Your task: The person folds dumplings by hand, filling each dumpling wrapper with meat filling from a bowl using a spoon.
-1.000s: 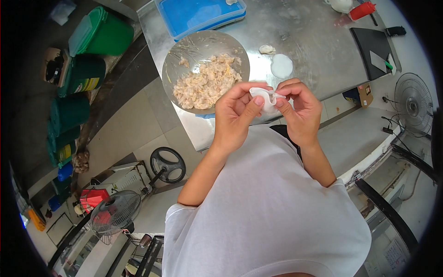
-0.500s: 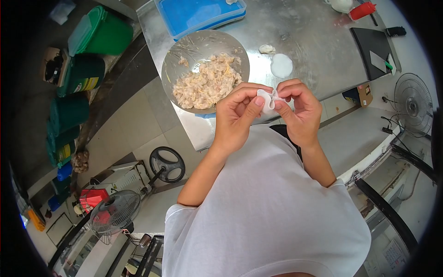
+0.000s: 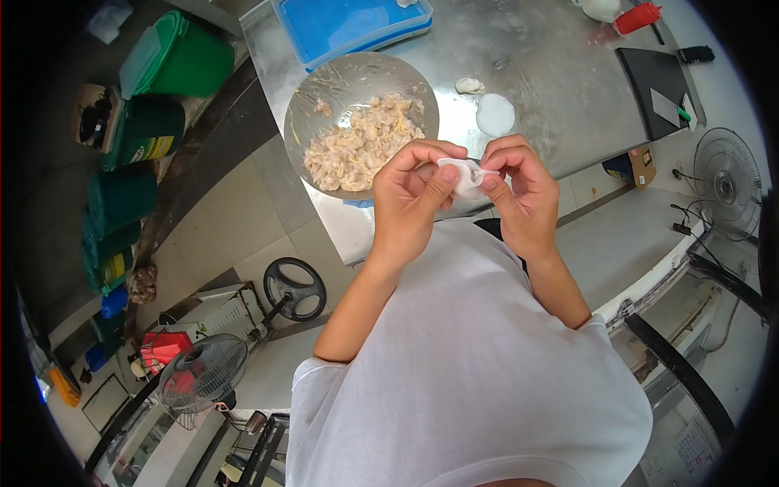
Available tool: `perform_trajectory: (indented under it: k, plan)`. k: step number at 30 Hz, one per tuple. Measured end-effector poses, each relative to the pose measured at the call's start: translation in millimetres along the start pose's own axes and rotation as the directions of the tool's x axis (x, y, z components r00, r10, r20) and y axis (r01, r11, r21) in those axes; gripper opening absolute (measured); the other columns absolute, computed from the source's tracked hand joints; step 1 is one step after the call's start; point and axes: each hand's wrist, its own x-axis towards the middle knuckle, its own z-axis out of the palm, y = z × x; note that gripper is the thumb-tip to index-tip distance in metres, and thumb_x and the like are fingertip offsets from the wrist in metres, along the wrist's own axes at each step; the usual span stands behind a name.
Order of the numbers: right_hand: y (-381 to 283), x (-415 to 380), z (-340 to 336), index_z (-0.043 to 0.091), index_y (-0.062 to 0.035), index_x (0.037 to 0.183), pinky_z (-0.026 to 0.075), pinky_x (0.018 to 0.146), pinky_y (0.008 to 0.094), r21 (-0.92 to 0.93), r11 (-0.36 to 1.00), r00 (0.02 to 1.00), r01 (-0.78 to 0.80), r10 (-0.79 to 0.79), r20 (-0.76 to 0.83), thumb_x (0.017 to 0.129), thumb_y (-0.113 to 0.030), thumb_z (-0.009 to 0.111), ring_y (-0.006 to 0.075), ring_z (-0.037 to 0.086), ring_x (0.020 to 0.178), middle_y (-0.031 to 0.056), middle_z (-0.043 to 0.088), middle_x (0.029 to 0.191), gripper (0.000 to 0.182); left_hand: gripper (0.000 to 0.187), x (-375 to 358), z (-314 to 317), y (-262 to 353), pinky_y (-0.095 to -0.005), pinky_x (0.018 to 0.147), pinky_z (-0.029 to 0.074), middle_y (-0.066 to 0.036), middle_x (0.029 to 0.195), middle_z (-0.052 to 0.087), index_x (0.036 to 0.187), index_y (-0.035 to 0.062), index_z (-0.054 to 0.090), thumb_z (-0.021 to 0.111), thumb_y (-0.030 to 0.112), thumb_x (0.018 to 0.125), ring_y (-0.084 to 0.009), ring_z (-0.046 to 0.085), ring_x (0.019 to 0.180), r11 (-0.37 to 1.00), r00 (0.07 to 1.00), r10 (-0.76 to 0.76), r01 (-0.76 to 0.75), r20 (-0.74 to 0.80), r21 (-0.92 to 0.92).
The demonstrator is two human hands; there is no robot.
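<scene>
Between my two hands is a white dumpling point(image 3: 468, 183), its thin wrapper gathered into folds near the top. My left hand point(image 3: 408, 201) pinches its left edge between thumb and fingers. On the opposite side, my right hand point(image 3: 526, 196) pinches the other edge, thumb against bent fingers. Any filling inside is hidden. Just beyond lie round white wrappers point(image 3: 495, 116) on the steel table, with a small pale lump point(image 3: 469, 86), perhaps dough or a finished dumpling, behind them. To the left, a metal bowl point(image 3: 341, 77) holds chunky pale filling point(image 3: 357, 146).
A blue-lidded plastic container point(image 3: 353, 28) stands behind the bowl on the steel table point(image 3: 560, 89). At the far right are a red bottle point(image 3: 638, 19) and a black board point(image 3: 649, 89). Green bins point(image 3: 187, 61) line the left; fans stand on both sides.
Both hands have shifted slightly left with the dumpling. Its wrapper edge now spreads wider between the fingers, and the folds look different.
</scene>
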Motion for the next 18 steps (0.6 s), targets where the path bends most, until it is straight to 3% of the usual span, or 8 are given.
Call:
perform_trajectory:
  k: [3,6,9,13,15,18]
  plan:
    - [1.6,-2.2,3.0,0.061,-0.0031,0.092,0.039,0.071,0.024,0.039,0.999,1.0,-0.01,0.01,-0.012,0.088,-0.013,0.071,0.0107,0.048,0.08,0.0035,0.059,0.096,0.015,0.017,-1.0,3.0,-5.6,-0.0207,0.061,0.048,-0.01,0.109,0.063,0.105,-0.0009,0.059,0.064,0.011,0.094,-0.0078,0.059,0.082,0.988,0.995,0.097,-0.091,-0.038,0.124]
    - [0.7,-3.0,6.3,0.06,-0.0031,0.093,0.039,0.07,0.0235,0.059,0.998,0.999,-0.023,0.026,-0.036,0.089,-0.013,0.07,0.0103,0.047,0.079,0.0034,0.059,0.096,0.015,0.02,-1.3,7.9,-4.0,-0.0214,0.063,0.048,-0.01,0.109,0.064,0.109,-0.001,0.061,0.064,0.012,0.095,-0.0071,0.058,0.081,0.987,0.997,0.072,-0.065,-0.042,0.147]
    - [-0.4,-3.6,7.0,0.06,-0.0032,0.093,0.039,0.07,0.0233,0.036,0.999,0.997,-0.024,0.027,-0.068,0.089,-0.014,0.07,0.0099,0.047,0.079,0.0035,0.059,0.095,0.015,0.019,-3.7,10.4,-3.6,-0.0232,0.063,0.048,-0.008,0.109,0.061,0.108,-0.0015,0.063,0.065,0.011,0.094,-0.0079,0.058,0.081,1.0,0.995,0.012,-0.012,-0.097,0.0]
    - [-2.5,-2.7,5.3,0.06,-0.0033,0.092,0.039,0.069,0.0232,0.029,0.999,0.994,-0.032,0.035,-0.102,0.089,-0.014,0.07,0.0096,0.048,0.078,0.0036,0.059,0.093,0.015,0.02,1.2,7.3,13.0,-0.0263,0.065,0.048,-0.007,0.107,0.056,0.108,0.002,0.065,0.068,0.007,0.089,-0.0123,0.059,0.08,0.837,0.943,0.305,-0.331,0.13,0.436]
    - [-2.5,-4.3,4.0,0.06,-0.0035,0.092,0.039,0.068,0.023,0.021,0.999,0.995,-0.032,0.033,-0.094,0.089,-0.014,0.07,0.0096,0.048,0.077,0.0034,0.06,0.093,0.015,0.024,3.8,-2.5,23.6,-0.0271,0.065,0.048,-0.008,0.106,0.053,0.111,0.0051,0.065,0.069,0.006,0.087,-0.0148,0.059,0.079,0.621,0.902,0.288,-0.432,0.322,0.654]
    - [-1.4,-3.7,2.0,0.059,-0.0038,0.091,0.039,0.068,0.0229,-0.002,1.0,0.998,-0.019,0.019,-0.062,0.089,-0.014,0.07,0.0095,0.048,0.077,0.0033,0.06,0.093,0.015,0.025,3.6,-5.2,30.6,-0.0274,0.066,0.048,-0.009,0.104,0.052,0.109,0.0087,0.066,0.07,0.004,0.085,-0.0171,0.058,0.076,0.588,0.907,0.211,-0.415,0.364,0.694]
